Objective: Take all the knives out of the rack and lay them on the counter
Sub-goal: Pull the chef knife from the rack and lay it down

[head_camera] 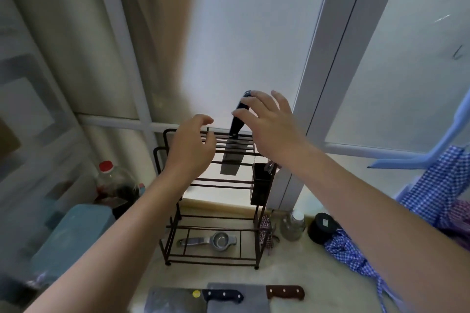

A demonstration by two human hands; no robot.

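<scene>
Dark brown rack (211,230), black-handled knife (235,124), red bottle cap (106,166), blue-checked cloth (432,185).

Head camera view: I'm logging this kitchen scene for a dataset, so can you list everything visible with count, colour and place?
rack: one, dark wire, on the counter by the window.
knife in rack: one, dark handle, grey blade, upright in the top slots.
cleavers on counter: two, grey blades, one black handle, one brown handle, near edge.
strainer: one, silver, on the rack's bottom shelf.
utensil cup: one, black, hung on the rack's right side.
bottle: one, clear with red cap, left of the rack.
box: one, blue-grey, left front.
glass jar: one, clear, right of the rack.
round container: one, black, right of the jar.
checked cloth: blue and white, far right.
left hand: open, at the rack's top.
right hand: open, fingers at the knife handle.
</scene>
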